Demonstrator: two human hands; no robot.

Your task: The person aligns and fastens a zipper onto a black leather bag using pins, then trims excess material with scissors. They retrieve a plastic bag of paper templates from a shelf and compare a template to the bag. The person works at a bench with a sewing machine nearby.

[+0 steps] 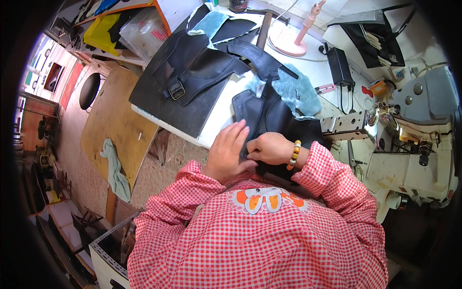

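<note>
A black leather piece with blue fleece lining is held on the surface at centre frame, beside the sewing machine at right. It is pressed flat by the open left hand, while its edge is pinched by the right hand. The piece is not yet under the needle, so stitching is judged still to come; a buckled black piece lies at upper left.

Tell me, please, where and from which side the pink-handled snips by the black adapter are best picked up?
Probably by the pink looped handle of the snips, coming from above and the person's side: they lie flat on the white table, the handle pointing toward the blue fleece, the black adapter close behind.
</note>
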